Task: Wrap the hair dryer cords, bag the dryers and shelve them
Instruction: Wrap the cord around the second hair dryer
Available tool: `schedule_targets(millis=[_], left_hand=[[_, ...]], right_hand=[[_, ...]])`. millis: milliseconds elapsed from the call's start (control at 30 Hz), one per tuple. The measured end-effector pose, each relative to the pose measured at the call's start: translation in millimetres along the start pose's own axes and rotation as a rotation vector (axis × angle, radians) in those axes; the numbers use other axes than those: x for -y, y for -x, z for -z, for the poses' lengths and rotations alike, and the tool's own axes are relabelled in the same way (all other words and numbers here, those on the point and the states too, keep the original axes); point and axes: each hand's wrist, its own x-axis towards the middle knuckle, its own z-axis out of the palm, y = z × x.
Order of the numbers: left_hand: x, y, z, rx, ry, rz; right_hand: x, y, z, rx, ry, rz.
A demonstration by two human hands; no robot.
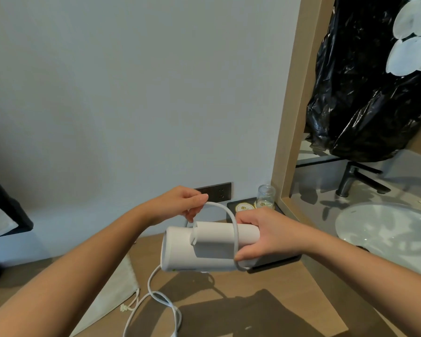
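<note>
A white hair dryer (199, 249) with its handle folded hangs above the wooden counter (265, 310). My right hand (265, 234) grips its right end, thumb below. My left hand (185, 203) pinches the white cord (225, 210) above the dryer. One loop of cord arches over the body and passes under it by my right thumb. The rest of the cord trails down off the dryer's left end and lies in loose curls on the counter at the bottom edge. A cream drawstring bag (114, 288) lies flat on the counter, under my left forearm.
A black tray (231, 205) with coasters and a glass jar (265, 195) stands against the wall by a dark socket plate (216, 190). To the right are a white basin (384, 227), a black tap (355, 178) and a black plastic bag (367, 93) over the mirror.
</note>
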Motion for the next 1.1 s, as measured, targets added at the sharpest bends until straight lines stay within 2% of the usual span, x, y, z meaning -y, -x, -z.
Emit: schedule_targets(millis=[267,533,600,733,800,867,933,1100], left_hand=[[12,7,0,-0.051,0.088,0.05],[11,9,6,-0.066,-0.003,0.101],[4,11,9,-0.176,0.038,0.055],[-18,28,15,-0.563,0.069,-0.165],[-28,41,13,-0.657,0.109,-0.264],[-31,52,5,-0.648,0.112,-0.286],[-27,61,-3,-0.589,0.085,-0.233],[17,56,-17,-0.392,-0.103,0.116]], right_hand=[[6,-1,-2,-0.06,-0.138,-0.007],[5,-6,-5,-0.11,0.032,0.044],[3,-9,-5,-0.133,0.035,0.013],[2,-21,0,-0.196,0.041,-0.045],[2,-32,6,-0.229,0.049,-0.102],[4,-43,13,-0.264,0.025,-0.166],[3,-53,20,-0.276,-0.039,-0.221],[8,-63,32,-0.293,-0.268,-0.301]])
